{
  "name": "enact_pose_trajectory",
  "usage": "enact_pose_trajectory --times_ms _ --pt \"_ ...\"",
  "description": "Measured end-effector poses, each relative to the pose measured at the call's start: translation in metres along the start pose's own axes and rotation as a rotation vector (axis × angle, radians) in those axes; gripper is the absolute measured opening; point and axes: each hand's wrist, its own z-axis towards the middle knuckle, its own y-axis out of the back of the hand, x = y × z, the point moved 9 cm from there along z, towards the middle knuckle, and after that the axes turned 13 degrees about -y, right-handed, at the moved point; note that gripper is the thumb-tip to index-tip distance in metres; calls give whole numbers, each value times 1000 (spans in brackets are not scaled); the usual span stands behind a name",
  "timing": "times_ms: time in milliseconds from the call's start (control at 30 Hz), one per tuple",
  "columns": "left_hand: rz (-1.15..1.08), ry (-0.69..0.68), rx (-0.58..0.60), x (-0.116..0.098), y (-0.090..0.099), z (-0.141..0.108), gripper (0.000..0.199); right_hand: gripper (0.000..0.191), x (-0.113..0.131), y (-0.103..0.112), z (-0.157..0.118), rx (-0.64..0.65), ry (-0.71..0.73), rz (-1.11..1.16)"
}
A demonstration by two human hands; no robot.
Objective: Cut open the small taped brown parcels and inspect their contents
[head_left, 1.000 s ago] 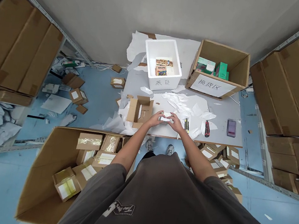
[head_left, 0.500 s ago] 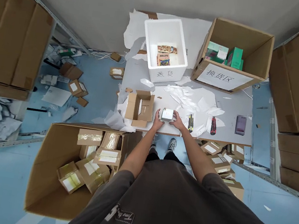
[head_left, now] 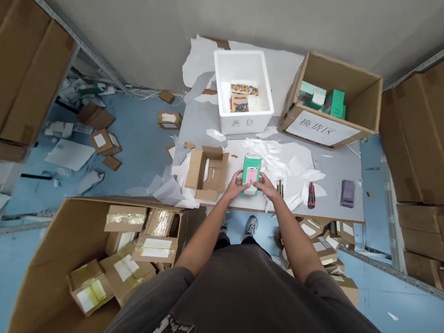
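A small green box (head_left: 253, 164) with a pink panel on its face is between my two hands, above the front part of the table. My left hand (head_left: 236, 186) grips its lower left side, and my right hand (head_left: 265, 186) closes on its lower right side, thumb on the front. To the left of my left hand stands an open cardboard box (head_left: 215, 175) with its flaps folded out and a white item inside. A yellow-and-black cutter (head_left: 280, 188) lies just beyond my right hand, among torn white paper (head_left: 268, 152).
Farther back stand a white bin (head_left: 249, 125) holding a few packets and a large carton (head_left: 327, 131) with green boxes. A red-and-black cutter (head_left: 311, 195) and a purple item (head_left: 348, 194) lie at right. A big carton (head_left: 46, 251) of parcels stands at lower left.
The box in my hands has been turned: earlier a whitish side faced up, now its green-and-pink face shows. The whole view has shifted slightly.
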Motion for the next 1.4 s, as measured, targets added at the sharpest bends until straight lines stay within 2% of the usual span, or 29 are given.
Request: enact_pose_trajectory --times_ms 133,267,367,467,533,633,833,900,967,1067,1167,1267,1400 --pt "26 -117 185 -68 -28 10 112 91 54 12 -42 -73 70 29" --pt "60 -210 334 -133 -63 42 110 98 113 38 -78 -171 188 61" --pt "56 -271 427 -171 -104 72 111 105 154 73 -96 -254 256 99" --pt "37 -296 478 -195 -152 111 113 110 191 123 -102 -329 306 120" --pt "28 -311 485 -205 -185 144 114 112 216 162 -98 -361 343 119" --pt "27 -348 464 -217 -229 200 112 109 256 222 -77 -363 401 95" --pt "94 -365 364 -236 -300 315 106 94 331 325 -7 -317 511 24" --pt "127 -333 347 -242 -324 346 102 91 350 356 13 -326 535 24" --pt "155 -295 312 -247 -344 370 98 89 365 390 26 -386 563 28" --pt "206 -273 208 -254 -354 392 92 91 378 438 27 -562 578 4" --pt "290 -323 143 -260 -340 392 87 94 382 461 12 -686 573 -72" --pt "380 -438 137 -266 -315 378 86 90 388 447 -12 -752 623 -243" --pt "488 -600 111 -284 -269 339 90 84 393 387 -37 -786 687 -508"
